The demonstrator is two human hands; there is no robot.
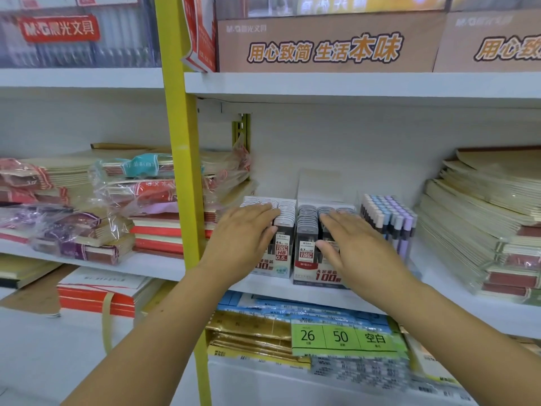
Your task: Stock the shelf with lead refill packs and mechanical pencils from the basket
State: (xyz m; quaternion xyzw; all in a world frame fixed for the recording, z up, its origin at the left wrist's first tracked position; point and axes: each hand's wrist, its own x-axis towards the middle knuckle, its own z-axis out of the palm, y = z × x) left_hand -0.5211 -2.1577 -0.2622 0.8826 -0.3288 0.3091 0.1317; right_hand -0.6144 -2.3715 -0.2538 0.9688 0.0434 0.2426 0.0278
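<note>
With L hand [243, 241] & R hand [352, 247] laid flat on the lead boxes [306, 253], pencils [390, 219] just beside could be toppled if boxes are shoved rightward.

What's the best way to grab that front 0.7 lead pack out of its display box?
Pinch the 0.7 lead pack by its grey cap, coming from above: thumb on the labelled front, a finger behind. Packs stand upright, tight side by side in the display box, so likely only the top and front are free.
</note>
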